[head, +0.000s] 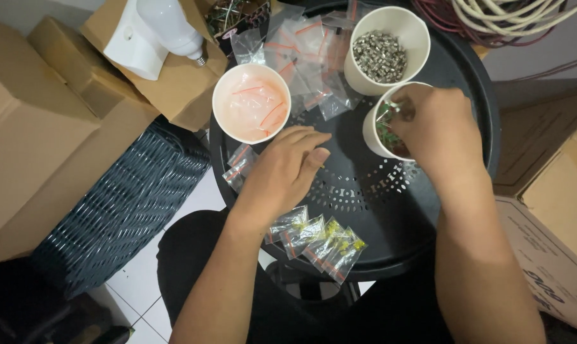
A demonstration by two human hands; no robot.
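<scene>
My right hand [436, 130] reaches into a white cup [372, 130] of small green parts on the round black stool top [365, 191]; its fingers are curled inside the cup and what they hold is hidden. My left hand [282, 172] rests palm down on the stool top, fingers loosely curled, close to small clear zip bags [237, 167]. Several filled bags with yellow parts [323, 242] lie near the front edge. Behind stand a cup of empty bags [251, 102] and a cup of small metal parts [380, 54].
Loose clear bags [307, 51] lie at the back of the stool. Cardboard boxes [46, 127] and a white bulb [167, 25] sit to the left, a dark woven basket [123, 210] below them. Another box [549, 229] stands right; cables [492, 19] lie at top right.
</scene>
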